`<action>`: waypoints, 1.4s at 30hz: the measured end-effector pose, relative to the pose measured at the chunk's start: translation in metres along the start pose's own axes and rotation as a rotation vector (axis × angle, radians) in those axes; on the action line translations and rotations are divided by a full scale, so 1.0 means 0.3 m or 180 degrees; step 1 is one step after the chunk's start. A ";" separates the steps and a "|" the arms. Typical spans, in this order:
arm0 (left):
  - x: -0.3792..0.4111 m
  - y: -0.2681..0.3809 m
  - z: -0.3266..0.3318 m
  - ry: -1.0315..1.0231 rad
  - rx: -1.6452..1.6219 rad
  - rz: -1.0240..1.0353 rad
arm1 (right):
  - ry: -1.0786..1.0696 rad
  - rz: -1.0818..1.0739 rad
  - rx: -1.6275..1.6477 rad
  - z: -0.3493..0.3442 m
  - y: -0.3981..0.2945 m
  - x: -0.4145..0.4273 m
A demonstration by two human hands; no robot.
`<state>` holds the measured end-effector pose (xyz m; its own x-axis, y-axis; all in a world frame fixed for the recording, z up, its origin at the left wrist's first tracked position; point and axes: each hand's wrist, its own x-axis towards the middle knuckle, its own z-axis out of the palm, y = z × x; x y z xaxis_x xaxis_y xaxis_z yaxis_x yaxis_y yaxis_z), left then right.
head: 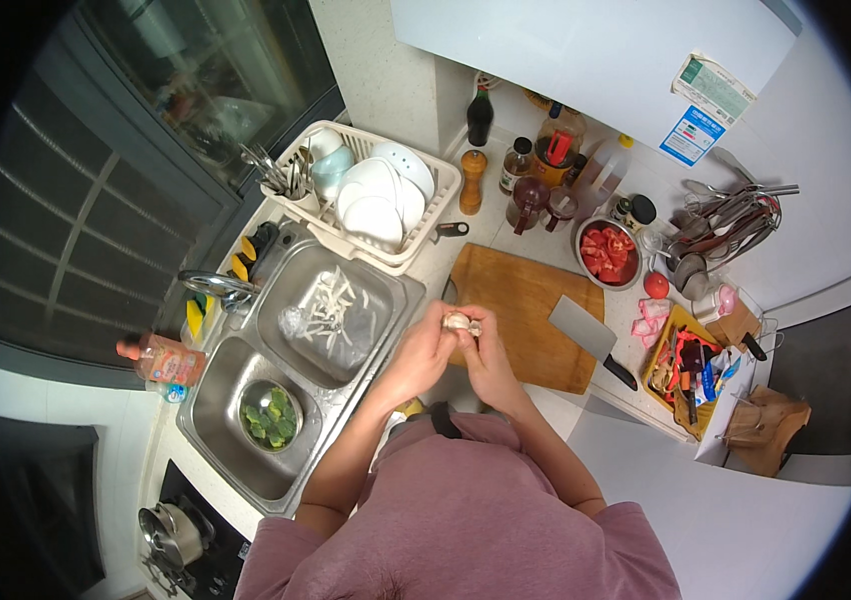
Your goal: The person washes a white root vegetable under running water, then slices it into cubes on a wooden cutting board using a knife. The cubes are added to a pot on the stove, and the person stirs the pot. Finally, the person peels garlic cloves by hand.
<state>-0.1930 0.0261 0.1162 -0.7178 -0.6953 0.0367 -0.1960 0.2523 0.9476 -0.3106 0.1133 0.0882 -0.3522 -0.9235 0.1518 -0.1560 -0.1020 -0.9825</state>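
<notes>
Both hands meet in front of my body, over the near left part of a wooden cutting board (523,300). A pale bulb that looks like garlic (456,321) is held between them. My left hand (424,346) grips its left side, and my right hand (482,351) holds its right side, where a smaller piece (475,328) shows at the fingers. A cleaver (583,328) lies across the board's right edge, its black handle pointing towards the near right. Beyond the board stands a metal bowl of cut tomatoes (608,253), with a whole tomato (656,285) beside it.
At left, a double steel sink (404,300) holds pale strips (332,307) and a bowl of green vegetables (271,417). A dish rack (446,166) stands behind. Bottles (605,169) line the back; a yellow basket (677,322) sits right. A lidded pot (174,534) stands on the hob.
</notes>
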 end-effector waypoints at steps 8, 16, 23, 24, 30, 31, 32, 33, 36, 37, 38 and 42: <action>0.016 -0.040 -0.021 -0.0382 -0.2112 -0.1179 | -0.0017 0.0741 0.1400 -0.029 0.024 0.004; 0.036 0.045 0.081 -0.0216 -0.2921 -0.0969 | 0.0393 0.1295 0.4171 -0.164 0.027 0.007; 0.085 0.020 0.226 -0.0460 -0.3035 -0.0850 | 0.0562 0.1125 0.3202 -0.350 0.014 -0.093; 0.090 0.026 0.249 -0.0462 -0.3017 -0.0819 | 0.0692 0.1165 0.2749 -0.367 -0.009 -0.102; 0.134 -0.006 0.384 -0.0958 -0.2717 -0.0579 | 0.0960 0.0454 -0.0146 -0.426 -0.069 -0.180; 0.139 0.003 0.397 -0.1118 -0.2673 -0.0398 | 0.0897 0.0318 -0.0682 -0.437 -0.089 -0.189; 0.140 0.018 0.406 -0.1161 -0.2431 -0.0394 | 0.0898 0.0215 -0.0958 -0.446 -0.100 -0.196; 0.140 0.044 0.408 -0.1189 -0.2230 -0.0352 | 0.0915 0.0135 -0.1236 -0.452 -0.108 -0.207; 0.141 0.075 0.402 -0.1284 -0.1686 -0.0203 | 0.0799 0.0261 -0.1536 -0.456 -0.154 -0.218; 0.140 0.069 0.393 -0.1340 -0.1542 -0.0150 | 0.0714 0.0359 -0.1537 -0.451 -0.167 -0.218; 0.140 0.061 0.382 -0.1387 -0.1399 -0.0097 | 0.0702 0.0547 -0.1489 -0.444 -0.173 -0.220; 0.148 0.024 0.320 -0.1871 -0.1001 -0.0093 | 0.0649 0.0739 -0.1367 -0.399 -0.176 -0.214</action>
<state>-0.2904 0.0618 0.0942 -0.9773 -0.1937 -0.0853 -0.0808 -0.0312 0.9962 -0.3903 0.2223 0.1433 -0.5882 -0.8087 -0.0045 -0.4015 0.2969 -0.8664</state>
